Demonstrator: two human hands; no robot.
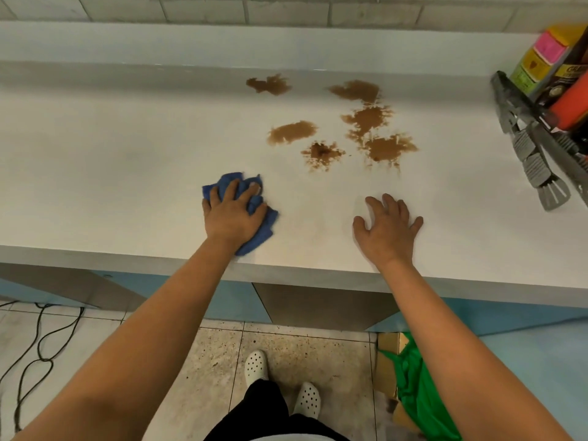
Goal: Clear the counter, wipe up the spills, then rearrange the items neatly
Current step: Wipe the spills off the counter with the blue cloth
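A person stands at a white tabletop (127,160), seen from a head camera looking down at both bare forearms. The left hand (230,214) presses on a crumpled blue cloth (254,224) near the front edge, at about 7 o'clock from the spills; its fingers (234,189) are spread and bent over the folds, gripping the cloth. The right hand (386,227) rests palm down on the bare tabletop at about 5 o'clock from the spills, fingers straight and splayed, holding nothing. Six brown spills (366,119) (ragged, splashed at the edges) lie beyond both hands, well apart from the cloth. At 3 o'clock, at the tabletop's right edge, grey tongs (528,148) lie beside colourful packets (541,58). Below, white clogs (256,364) stand on a tiled floor (206,361).
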